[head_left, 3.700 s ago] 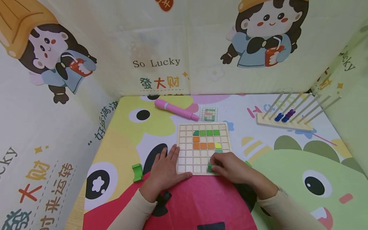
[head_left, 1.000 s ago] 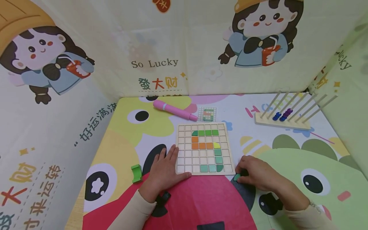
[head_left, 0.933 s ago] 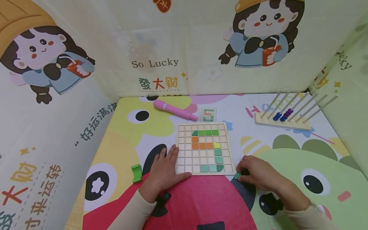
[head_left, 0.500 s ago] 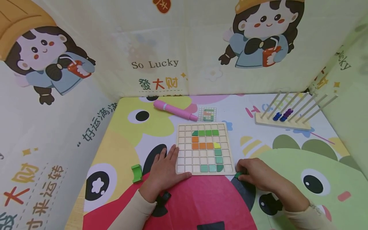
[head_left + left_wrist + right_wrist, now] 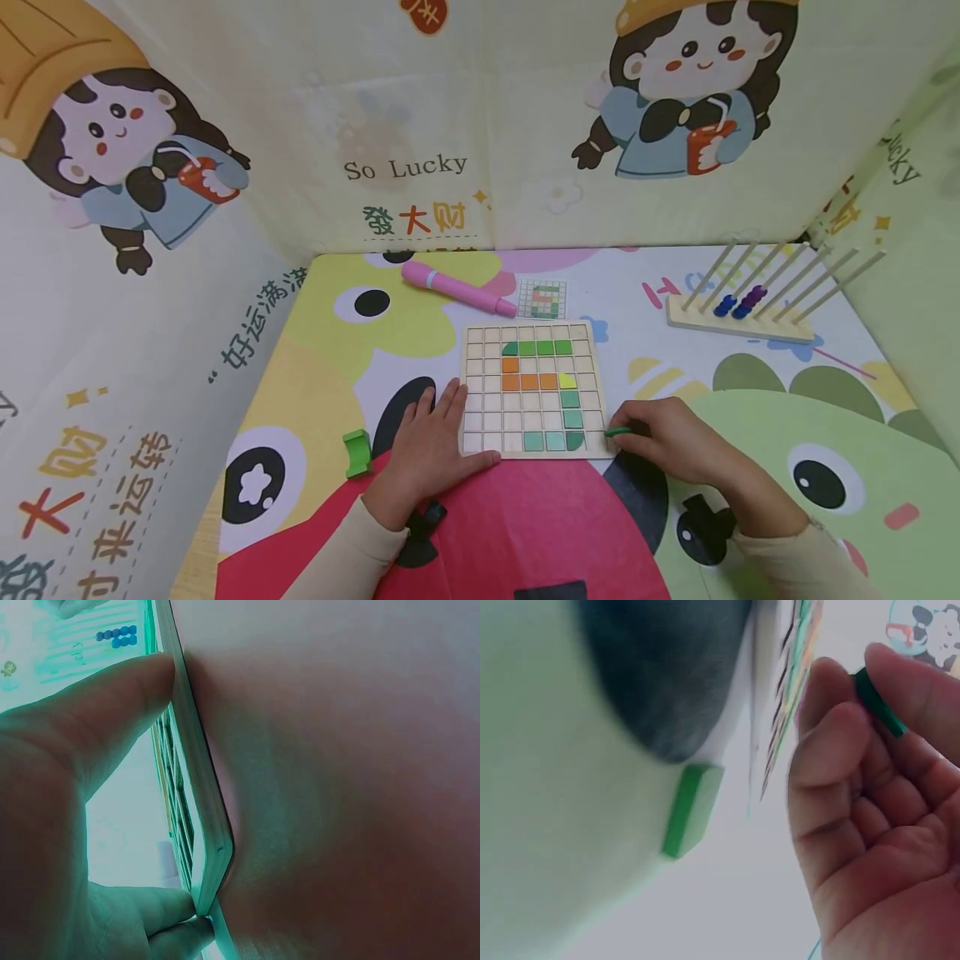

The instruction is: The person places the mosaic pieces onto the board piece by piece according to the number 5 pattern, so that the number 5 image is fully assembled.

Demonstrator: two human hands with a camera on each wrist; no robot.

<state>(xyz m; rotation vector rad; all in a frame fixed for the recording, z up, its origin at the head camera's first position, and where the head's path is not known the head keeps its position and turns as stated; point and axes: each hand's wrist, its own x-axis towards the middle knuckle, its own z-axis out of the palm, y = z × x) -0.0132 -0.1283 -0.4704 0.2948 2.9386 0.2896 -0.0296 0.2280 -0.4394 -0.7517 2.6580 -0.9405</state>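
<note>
A wooden grid board (image 5: 480, 417) bears orange, yellow, green and teal pieces, laid as a shape much like a 5. My left hand (image 5: 431, 446) rests at its lower left corner, fingers along the left side and thumb at the front edge; in the left wrist view the thumb (image 5: 127, 690) touches the board's edge (image 5: 214, 832). Just right of the board, my right hand (image 5: 667, 437) pinches a small dark green piece (image 5: 618, 432) between thumb and fingertips. The right wrist view shows this green piece (image 5: 879, 703) raised off the table.
A green block (image 5: 694, 814) lies near my right hand; a notched green block (image 5: 357, 452) lies left of my left hand. Behind the board are a pink pen (image 5: 457, 288) and a pattern card (image 5: 542, 299). A bead rack (image 5: 738, 321) stands back right.
Since the oldest frame, teal pieces have appeared in the board's right column and bottom row. In the last half second my right hand has lifted the green piece slightly. My left hand stays put.
</note>
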